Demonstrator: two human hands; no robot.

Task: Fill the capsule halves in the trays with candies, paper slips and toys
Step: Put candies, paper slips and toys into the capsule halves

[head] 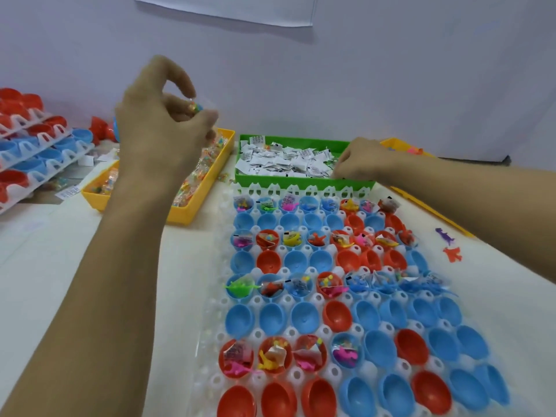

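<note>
Left hand [164,115] is raised at about 10 o'clock above the yellow bin [198,203], fingers curled, thumb and fingertips pinching a small wrapped candy [192,107]; probably just lifted out so it can go to a capsule. Right hand [361,159] is at about 1 o'clock, knuckles up, fingers bent down into the green bin [301,179] of paper slips [285,161]; looks like it's picking a slip, but the fingertips are hidden, so can't tell if it has one

White tray [210,341] sits centre, running 6 to 12 o'clock, with blue and red capsule halves [304,317] seated open side up so stuff drops straight in. Filled rows alternate with empty rows; my guess is the empty ones are the lids. Far three filled rows look complete. The near filled row has only its four left cups loaded, with a candy bag, slip and toy each; the next cup, a blue half [379,349], is empty and likely the target

Bins are lined up along the far edge of the tray, within reach of both hands, one hand per supply. A second yellow bin [394,144] at 1 o'clock is partly hidden behind the right arm, probably toys. Two loose toys [448,243] lie on the tabletop [90,251] at 3 o'clock. Stacked trays [36,145] of more red and blue halves wait at 9 o'clock
</note>
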